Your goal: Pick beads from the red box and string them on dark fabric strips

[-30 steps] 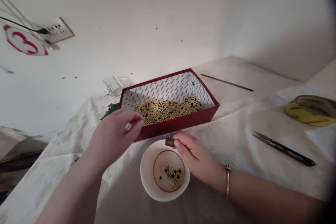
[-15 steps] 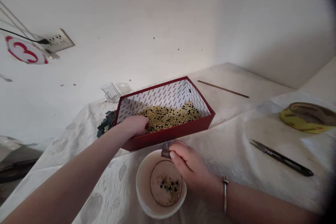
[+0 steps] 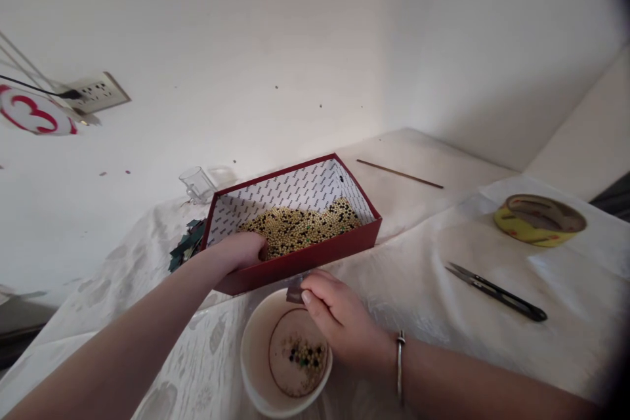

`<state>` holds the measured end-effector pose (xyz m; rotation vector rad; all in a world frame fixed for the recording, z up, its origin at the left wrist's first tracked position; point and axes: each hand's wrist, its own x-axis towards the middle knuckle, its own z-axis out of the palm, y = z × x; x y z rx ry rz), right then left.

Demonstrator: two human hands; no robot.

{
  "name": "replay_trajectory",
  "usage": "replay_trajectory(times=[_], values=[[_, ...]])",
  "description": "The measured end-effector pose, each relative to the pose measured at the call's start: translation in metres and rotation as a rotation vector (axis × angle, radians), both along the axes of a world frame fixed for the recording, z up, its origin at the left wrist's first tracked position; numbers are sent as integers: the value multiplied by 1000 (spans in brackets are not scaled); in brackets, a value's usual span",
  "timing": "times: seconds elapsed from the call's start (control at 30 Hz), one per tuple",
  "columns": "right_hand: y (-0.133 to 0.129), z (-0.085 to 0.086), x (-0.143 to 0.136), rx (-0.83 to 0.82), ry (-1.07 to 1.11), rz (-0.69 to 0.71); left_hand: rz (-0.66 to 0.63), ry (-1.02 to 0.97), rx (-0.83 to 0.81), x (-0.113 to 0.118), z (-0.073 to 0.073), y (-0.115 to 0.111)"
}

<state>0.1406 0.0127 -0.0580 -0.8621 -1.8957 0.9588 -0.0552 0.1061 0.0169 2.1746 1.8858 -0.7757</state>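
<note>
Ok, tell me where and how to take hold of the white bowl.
Pinch the white bowl by its left rim, coming from the left. It stands upright, open at the top, so its wall can probably be straddled. The right hand, gripping a brown piece, is at the far right edge; the red box stands close behind.

A pale, patterned cloth point(image 3: 113, 279) covers the table, which stands against a white wall point(image 3: 275, 26) dotted with small dark specks. A clear glass mug point(image 3: 197, 185) sits near the wall, with dark green scraps point(image 3: 187, 246) close by. A thin brown stick point(image 3: 399, 174) lies toward the corner. On the right, a yellow roll of tape point(image 3: 534, 235) rests beyond black snips point(image 3: 485, 284). At upper left, a plug point(image 3: 70, 94) fills part of a socket point(image 3: 102, 93) beside a red number 3 point(image 3: 37, 111).
</note>
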Motion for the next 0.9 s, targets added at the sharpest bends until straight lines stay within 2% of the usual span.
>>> replay_trajectory(times=[0.23,0.4,0.5,0.57,0.63,0.7,0.73,0.8,0.9], values=[[0,1,0,32,-6,-17,-11,-26,57,-4,-1,-2],[-2,2,-1,37,-8,-30,-18,-31,165,-10,-2,2],[-2,3,0,41,-6,-25,-20,-52,267,-13,4,4],[-2,4,0,41,-1,-24,-16,-76,354,-13,14,-2],[-2,5,1,31,10,-30,-6,-106,455,-8,25,-18],[-2,6,0,11,31,-39,0,-162,565,1,34,-43],[-2,7,0,-3,46,-41,-14,-275,654,8,36,-58],[-3,8,-1,-38,80,-43,-119,-483,806,22,32,-90],[-5,9,-2,-107,148,-37,-400,-644,1008,43,12,-126]])
